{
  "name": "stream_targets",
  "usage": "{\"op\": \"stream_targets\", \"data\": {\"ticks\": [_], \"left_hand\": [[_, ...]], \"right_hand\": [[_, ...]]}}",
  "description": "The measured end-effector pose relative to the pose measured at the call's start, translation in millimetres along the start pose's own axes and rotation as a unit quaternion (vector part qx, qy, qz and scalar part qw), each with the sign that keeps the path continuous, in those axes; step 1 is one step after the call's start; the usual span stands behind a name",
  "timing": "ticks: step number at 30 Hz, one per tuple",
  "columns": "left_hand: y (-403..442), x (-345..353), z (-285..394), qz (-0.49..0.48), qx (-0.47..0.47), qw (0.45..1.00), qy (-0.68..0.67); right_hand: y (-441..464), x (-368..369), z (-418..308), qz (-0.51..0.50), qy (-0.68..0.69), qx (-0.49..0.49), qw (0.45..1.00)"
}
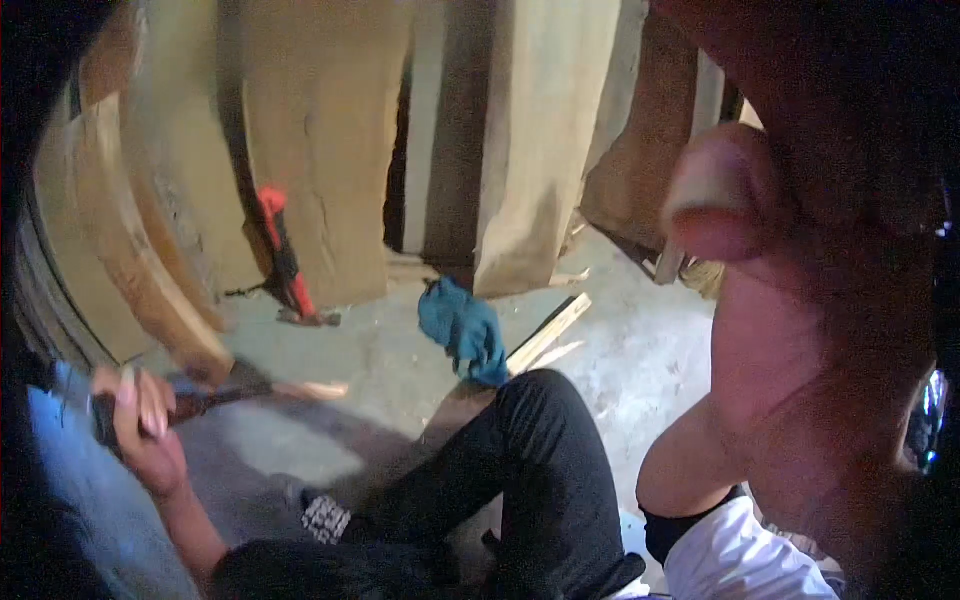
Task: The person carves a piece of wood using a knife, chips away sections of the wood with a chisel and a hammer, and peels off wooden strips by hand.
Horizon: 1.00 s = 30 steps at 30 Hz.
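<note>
Head view: left hand (145,425), one, at lower left, palm side partly toward the lens, fingers curled well in around the near end of a dark tool; thumb and fingertips bunched close together. Dark tool (212,398), one, slim, lying roughly level from the left hand toward the middle of the floor; exact kind too dim to tell. Pale wood piece (318,390), one, at the far end of the dark tool; whether the two touch cannot be told. Right hand (722,195), one, raised at upper right very near the lens, blurred, its forearm in shadow; how far its fingers are open, and whether they hold anything, cannot be told. Hammer (285,255), one, red and black handle, upright at a slight tilt, head down on the floor, just in front of the boards. Boards (325,150), several, tall, standing side by side along the back. Cloth (465,325), one, teal, crumpled, beyond the bent knee. Wood strips (550,332), pale, on the floor just right of the cloth. Trousers (560,470), black, on the person's bent legs. Shoe (325,520), one, patterned black and white. Floor (660,350), grey, marked, partly shadowed.
</note>
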<state>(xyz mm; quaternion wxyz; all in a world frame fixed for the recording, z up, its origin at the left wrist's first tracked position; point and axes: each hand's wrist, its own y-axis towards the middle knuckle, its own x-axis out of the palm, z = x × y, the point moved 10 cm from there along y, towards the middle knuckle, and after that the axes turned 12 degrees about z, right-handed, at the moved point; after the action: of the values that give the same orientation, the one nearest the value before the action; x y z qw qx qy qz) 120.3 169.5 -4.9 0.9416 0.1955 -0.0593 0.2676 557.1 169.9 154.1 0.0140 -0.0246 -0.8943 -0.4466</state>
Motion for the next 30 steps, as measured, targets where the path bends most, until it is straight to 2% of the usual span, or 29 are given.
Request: {"op": "stream_targets", "data": {"ticks": [2, 23, 30], "left_hand": [[1.7, 7.3, 2.1, -0.031, 0.038, 0.999, -0.011], [3.7, 9.7, 4.3, -0.012, 0.022, 1.000, -0.004], [7.1, 4.2, 1.8, -0.017, 0.021, 1.000, -0.003]], "right_hand": [[6.1, -5.3, 4.9, 0.005, -0.006, -0.006, 1.000], [6.5, 1.7, -6.5, 0.009, 0.026, 0.014, 1.000], [-10.2, 25.3, 12.5, 0.019, 0.069, 0.063, 0.995]]}}
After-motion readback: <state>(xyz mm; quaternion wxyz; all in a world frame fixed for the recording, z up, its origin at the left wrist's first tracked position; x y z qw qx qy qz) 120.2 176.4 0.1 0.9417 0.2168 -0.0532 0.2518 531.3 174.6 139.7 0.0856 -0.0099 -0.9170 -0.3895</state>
